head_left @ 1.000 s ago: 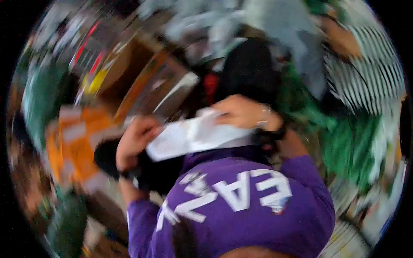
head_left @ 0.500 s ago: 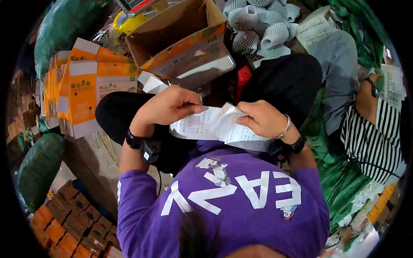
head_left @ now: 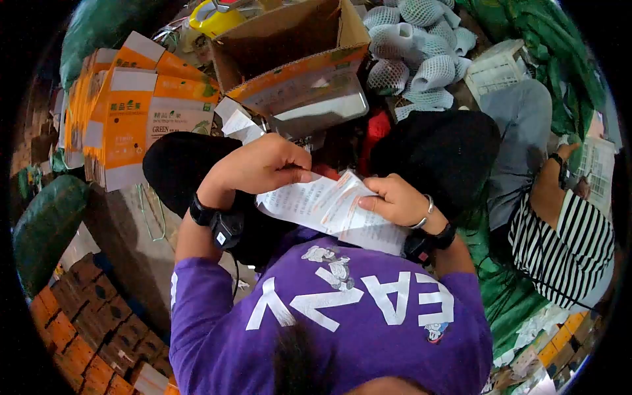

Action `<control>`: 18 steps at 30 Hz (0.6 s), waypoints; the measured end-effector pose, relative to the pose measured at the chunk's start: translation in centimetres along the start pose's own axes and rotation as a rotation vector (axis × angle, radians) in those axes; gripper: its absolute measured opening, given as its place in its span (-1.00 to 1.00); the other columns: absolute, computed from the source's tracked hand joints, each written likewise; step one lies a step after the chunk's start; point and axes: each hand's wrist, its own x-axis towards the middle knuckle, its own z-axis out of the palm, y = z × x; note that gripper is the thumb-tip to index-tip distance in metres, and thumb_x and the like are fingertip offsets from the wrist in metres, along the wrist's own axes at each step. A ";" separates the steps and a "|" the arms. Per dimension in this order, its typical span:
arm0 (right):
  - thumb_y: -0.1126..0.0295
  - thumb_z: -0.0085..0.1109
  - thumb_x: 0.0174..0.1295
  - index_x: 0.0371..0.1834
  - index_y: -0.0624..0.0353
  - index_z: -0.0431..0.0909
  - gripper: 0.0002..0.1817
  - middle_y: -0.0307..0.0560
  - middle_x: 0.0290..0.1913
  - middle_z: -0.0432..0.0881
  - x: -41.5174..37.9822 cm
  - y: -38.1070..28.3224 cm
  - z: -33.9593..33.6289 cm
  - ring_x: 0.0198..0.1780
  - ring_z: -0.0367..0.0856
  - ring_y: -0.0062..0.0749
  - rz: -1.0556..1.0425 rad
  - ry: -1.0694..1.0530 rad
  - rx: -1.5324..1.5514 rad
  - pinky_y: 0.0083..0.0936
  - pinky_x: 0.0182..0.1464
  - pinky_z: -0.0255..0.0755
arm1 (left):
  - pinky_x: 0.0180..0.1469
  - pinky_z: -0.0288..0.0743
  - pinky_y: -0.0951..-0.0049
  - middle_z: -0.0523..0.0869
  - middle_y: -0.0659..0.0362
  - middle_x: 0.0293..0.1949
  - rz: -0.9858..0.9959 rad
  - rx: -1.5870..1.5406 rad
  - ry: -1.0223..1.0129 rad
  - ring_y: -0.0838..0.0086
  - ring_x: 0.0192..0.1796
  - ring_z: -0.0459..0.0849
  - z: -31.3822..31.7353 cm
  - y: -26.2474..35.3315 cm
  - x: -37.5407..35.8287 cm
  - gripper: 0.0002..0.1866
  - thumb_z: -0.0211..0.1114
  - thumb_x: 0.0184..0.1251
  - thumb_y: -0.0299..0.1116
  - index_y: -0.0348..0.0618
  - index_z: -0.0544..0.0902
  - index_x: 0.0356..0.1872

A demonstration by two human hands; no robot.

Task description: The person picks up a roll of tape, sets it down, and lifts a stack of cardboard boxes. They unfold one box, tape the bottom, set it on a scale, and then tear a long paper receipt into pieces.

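Between my two hands is a strip of white printed paper slips (head_left: 299,203), lying slantwise above my lap, with folds overlapping at its right part. My left hand (head_left: 266,161) is closed, thumb and fingers pinching the strip's upper left edge. At the other end, my right hand (head_left: 403,205) grips the folded part, thumb on top. Just beyond my left hand, more white paper (head_left: 240,125) lies beside an open cardboard box (head_left: 299,76). A metal tray-like plate (head_left: 322,113) sits at the near side of that box.
Flattened orange-and-white mango cartons (head_left: 131,118) stand stacked at the left. White foam net sleeves (head_left: 428,56) are piled at the back right. A yellow object (head_left: 216,20) lies behind the box. Another person in striped clothing (head_left: 559,243) sits at the right, near green sacking (head_left: 507,296).
The view has shifted slightly. The right part of the paper strip, curled up before, now lies flatter with its printed folds showing. Both hands still grip it.
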 end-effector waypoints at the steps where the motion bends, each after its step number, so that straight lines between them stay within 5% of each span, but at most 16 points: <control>1: 0.26 0.07 0.16 -0.55 0.27 0.36 -0.71 0.15 -0.62 0.38 0.1 0.1 0.1 -0.57 0.43 0.03 -0.005 -0.005 -0.005 -0.32 -0.55 0.26 | -0.49 0.30 0.40 0.47 0.04 -0.64 -0.016 0.021 -0.021 0.25 -0.57 0.45 -0.1 0.0 -0.1 -0.84 0.24 0.13 -0.41 -0.28 0.51 -0.52; 5: 0.28 0.11 0.12 -0.60 0.23 0.34 -0.71 0.14 -0.63 0.36 -0.4 -0.1 -0.3 -0.58 0.40 0.06 -0.113 0.073 -0.208 -0.27 -0.56 0.23 | -0.51 0.27 0.42 0.45 0.06 -0.66 0.021 0.033 0.079 0.29 -0.60 0.40 0.1 -0.9 -1.2 -0.86 0.21 0.12 -0.45 -0.28 0.49 -0.54; 6: 0.28 0.12 0.11 -0.62 0.22 0.33 -0.71 0.15 -0.64 0.35 -1.4 -0.1 -0.9 -0.58 0.38 0.07 -0.112 0.080 -0.248 -0.25 -0.57 0.22 | -0.49 0.30 0.40 0.47 0.05 -0.64 -0.116 0.027 0.168 0.28 -0.58 0.44 -1.0 -0.8 -2.2 -0.88 0.20 0.13 -0.45 -0.27 0.50 -0.52; 7: 0.33 0.12 0.10 -0.55 0.24 0.44 -0.79 0.12 -0.60 0.44 -2.9 0.9 -1.8 -0.56 0.47 0.00 -0.062 0.091 -0.287 -0.34 -0.55 0.29 | -0.46 0.33 0.39 0.49 0.03 -0.62 -0.260 0.026 0.269 0.27 -0.55 0.47 -2.6 -0.9 -3.4 -0.89 0.19 0.13 -0.44 -0.27 0.51 -0.49; 9: 0.44 0.11 0.08 -0.31 0.29 0.58 -0.83 -0.03 -0.44 0.64 -4.9 1.9 -2.9 -0.44 0.63 -0.35 0.069 0.326 -0.031 -0.56 -0.39 0.43 | -0.45 0.35 0.34 0.48 0.01 -0.62 -0.106 0.048 0.259 0.24 -0.54 0.49 -3.0 -2.0 -3.5 -0.85 0.19 0.13 -0.38 -0.26 0.53 -0.48; 10: 0.45 0.13 0.06 -0.35 0.29 0.59 -0.85 -0.10 -0.51 0.63 -5.0 1.7 -3.6 -0.47 0.62 -0.35 0.012 0.404 -0.017 -0.56 -0.36 0.44 | -0.43 0.36 0.27 0.52 -0.03 -0.58 -0.070 0.077 0.241 0.14 -0.50 0.52 -1.4 -2.5 -2.4 -0.82 0.20 0.13 -0.32 -0.23 0.54 -0.48; 13: 0.43 0.17 0.04 -0.36 0.32 0.55 -0.83 0.14 -0.11 0.53 -0.4 -2.0 -3.2 -0.09 0.56 -0.22 -0.324 0.293 0.051 -0.44 -0.13 0.43 | -0.41 0.40 0.12 0.57 -0.01 -0.59 0.097 0.210 0.154 0.03 -0.45 0.56 4.1 -3.2 1.0 -0.76 0.17 0.13 -0.17 -0.14 0.56 -0.50; 14: 0.42 0.19 0.04 -0.39 0.34 0.52 -0.83 0.23 0.07 0.39 1.2 -3.5 -3.2 0.05 0.45 -0.11 -0.279 0.096 -0.178 -0.38 -0.06 0.40 | -0.40 0.40 0.10 0.58 -0.01 -0.57 -0.004 0.175 0.099 0.03 -0.43 0.56 4.2 -1.2 1.0 -0.77 0.17 0.12 -0.18 -0.14 0.57 -0.50; 15: 0.40 0.18 0.05 -0.46 0.34 0.48 -0.81 0.19 -0.13 0.49 2.7 -3.5 -2.4 -0.13 0.51 -0.05 -0.397 0.038 -0.312 -0.40 -0.17 0.42 | -0.40 0.39 0.09 0.58 -0.01 -0.57 0.038 0.152 0.196 0.02 -0.44 0.56 5.1 -1.5 1.1 -0.77 0.17 0.13 -0.18 -0.14 0.57 -0.50; 18: 0.35 0.17 0.05 -0.57 0.30 0.41 -0.76 0.06 -0.58 0.40 4.5 -2.8 -0.6 -0.50 0.44 -0.03 -0.252 -0.073 -0.274 -0.34 -0.46 0.30 | -0.39 0.38 0.14 0.57 -0.05 -0.55 -0.025 0.039 0.225 0.01 -0.43 0.54 3.5 -2.1 0.8 -0.75 0.17 0.15 -0.18 -0.18 0.57 -0.47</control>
